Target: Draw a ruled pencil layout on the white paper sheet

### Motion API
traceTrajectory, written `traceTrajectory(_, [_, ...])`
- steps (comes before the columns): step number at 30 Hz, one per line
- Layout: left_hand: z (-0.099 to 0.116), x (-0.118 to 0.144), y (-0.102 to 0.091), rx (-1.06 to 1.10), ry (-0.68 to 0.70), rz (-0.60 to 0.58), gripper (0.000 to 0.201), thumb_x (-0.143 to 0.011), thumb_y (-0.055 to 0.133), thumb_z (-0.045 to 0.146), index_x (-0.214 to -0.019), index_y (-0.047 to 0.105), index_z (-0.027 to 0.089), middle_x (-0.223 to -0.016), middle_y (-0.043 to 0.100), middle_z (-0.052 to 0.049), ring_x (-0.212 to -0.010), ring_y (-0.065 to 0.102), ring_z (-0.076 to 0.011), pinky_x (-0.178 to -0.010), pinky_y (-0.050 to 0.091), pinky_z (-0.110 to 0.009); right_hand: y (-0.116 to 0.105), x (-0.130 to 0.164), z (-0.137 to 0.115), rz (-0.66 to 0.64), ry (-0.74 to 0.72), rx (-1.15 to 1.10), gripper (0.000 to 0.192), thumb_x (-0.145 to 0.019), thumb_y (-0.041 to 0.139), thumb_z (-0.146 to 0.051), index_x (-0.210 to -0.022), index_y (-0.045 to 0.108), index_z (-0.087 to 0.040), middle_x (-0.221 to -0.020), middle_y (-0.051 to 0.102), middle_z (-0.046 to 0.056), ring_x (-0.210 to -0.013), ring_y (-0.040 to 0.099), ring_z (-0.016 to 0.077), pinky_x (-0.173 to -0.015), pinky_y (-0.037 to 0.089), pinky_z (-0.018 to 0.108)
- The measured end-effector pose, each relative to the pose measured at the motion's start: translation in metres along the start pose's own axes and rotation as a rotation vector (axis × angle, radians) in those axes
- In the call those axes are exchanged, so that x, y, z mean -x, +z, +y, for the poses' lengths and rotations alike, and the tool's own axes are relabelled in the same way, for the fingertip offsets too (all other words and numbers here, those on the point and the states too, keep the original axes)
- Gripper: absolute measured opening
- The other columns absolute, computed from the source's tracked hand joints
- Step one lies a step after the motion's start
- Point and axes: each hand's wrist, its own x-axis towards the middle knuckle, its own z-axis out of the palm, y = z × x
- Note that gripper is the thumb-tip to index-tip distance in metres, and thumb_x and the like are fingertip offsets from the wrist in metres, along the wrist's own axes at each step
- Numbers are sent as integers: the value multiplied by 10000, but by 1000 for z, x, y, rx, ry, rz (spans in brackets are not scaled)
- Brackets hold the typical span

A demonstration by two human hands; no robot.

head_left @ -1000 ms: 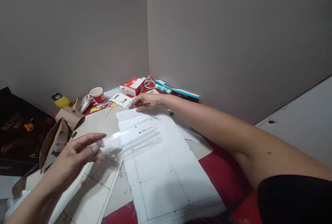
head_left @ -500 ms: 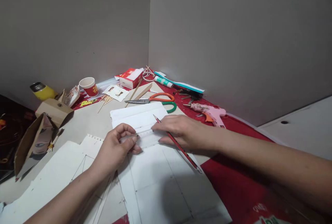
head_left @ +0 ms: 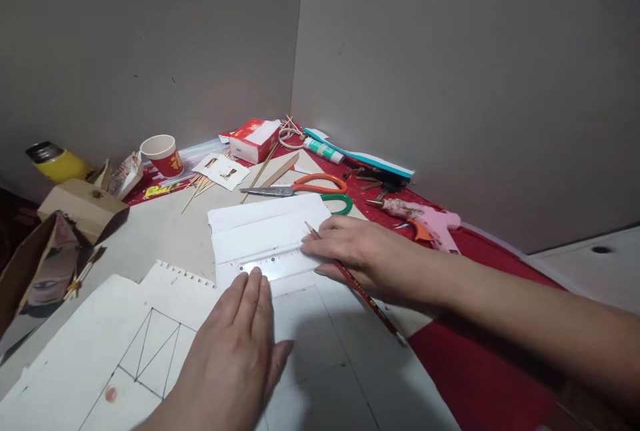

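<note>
My left hand (head_left: 240, 344) lies flat, fingers together, pressing its fingertips on the near edge of a clear plastic ruler (head_left: 275, 263). The ruler rests across a white sheet (head_left: 320, 344) with pencil lines drawn on it. My right hand (head_left: 355, 251) rests on the ruler's right end and holds a red pencil (head_left: 365, 294), tip pointing up-left at the sheet. A second white sheet with triangle lines (head_left: 145, 351) lies to the left, partly under my left hand.
Orange-and-green scissors (head_left: 310, 188) and a pink glue gun (head_left: 425, 218) lie beyond the sheet. Farther back are a red box (head_left: 255, 140), a glue tube (head_left: 325, 149), a paper cup (head_left: 163, 154), wooden sticks (head_left: 200, 191), a yellow flask (head_left: 55, 161) and cardboard pieces (head_left: 80, 208). Walls close the corner.
My right hand drew back from the far corner with the pencil and settled on the ruler. My left hand brought the ruler onto the sheet, then went from pinching it to pressing it flat.
</note>
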Motion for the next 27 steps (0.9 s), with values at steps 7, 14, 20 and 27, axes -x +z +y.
traceTrajectory(7, [2,-3,7,-41,19,-12,575,-1018,376,356,-1249,640,-100,-1316,632,-323,-1190,667,-411,-920,620,-481,9,6,3,117,4,33,213,-1014,554,-270,-1125,688,-146,-1018,684,145,-922,621,243,-797,528,377])
traceTrajectory(14, [5,2,9,-11,-50,17,604,-1026,363,407,-1216,673,-75,-1282,657,-317,-1137,695,-416,-888,631,-478,13,2,5,128,-29,-11,193,-1018,559,-270,-1111,692,-166,-903,676,97,-858,585,215,-765,489,342])
traceTrajectory(20, [2,-1,9,-28,-1,19,608,-1028,326,386,-1207,671,-81,-1263,663,-327,-1101,712,-421,-831,645,-499,16,3,5,153,-23,18,185,-1019,552,-263,-1107,676,-156,-889,666,88,-821,575,203,-750,471,327])
traceTrajectory(27, [-1,-6,10,-34,26,54,647,-1043,268,399,-1149,697,-74,-1214,686,-326,-1043,733,-426,-763,660,-496,14,8,8,161,-9,20,164,-1010,567,-230,-1084,677,-135,-875,661,92,-826,572,202,-751,463,312])
